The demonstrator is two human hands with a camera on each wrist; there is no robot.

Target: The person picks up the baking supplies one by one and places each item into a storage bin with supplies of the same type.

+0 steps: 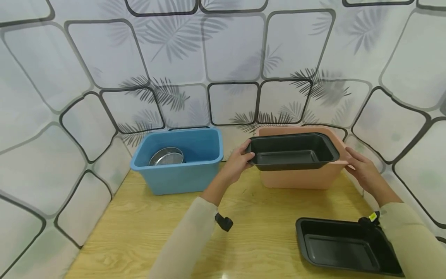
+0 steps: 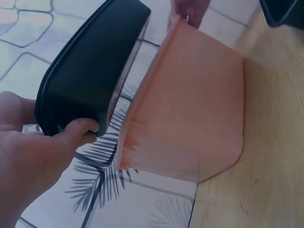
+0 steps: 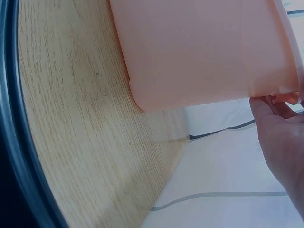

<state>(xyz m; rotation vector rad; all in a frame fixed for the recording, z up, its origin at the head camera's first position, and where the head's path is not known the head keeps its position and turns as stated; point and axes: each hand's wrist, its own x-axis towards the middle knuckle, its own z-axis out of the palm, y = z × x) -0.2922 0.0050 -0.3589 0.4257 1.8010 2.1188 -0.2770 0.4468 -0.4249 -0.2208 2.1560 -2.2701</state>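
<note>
My left hand (image 1: 237, 164) pinches the left end of a black loaf pan (image 1: 290, 157), thumb on the near side. Held level in the head view, the pan overlaps the opening of a peach plastic bin (image 1: 296, 180). The left wrist view shows the pan's dark underside (image 2: 90, 66) beside the bin's rim, with a gap between them. At the bin's right end my right hand (image 1: 364, 172) grips the rim; its fingers (image 3: 270, 107) curl under the lip in the right wrist view. The bin's inside is largely hidden behind the pan.
A wider black baking pan (image 1: 339, 248) lies at the table's front right, partly under my right forearm. To the left stands a blue bin (image 1: 184, 179) with round metal pans (image 1: 167, 156) inside. Patterned cloth (image 1: 233, 46) encloses the wooden table (image 1: 139, 232) at the back and sides.
</note>
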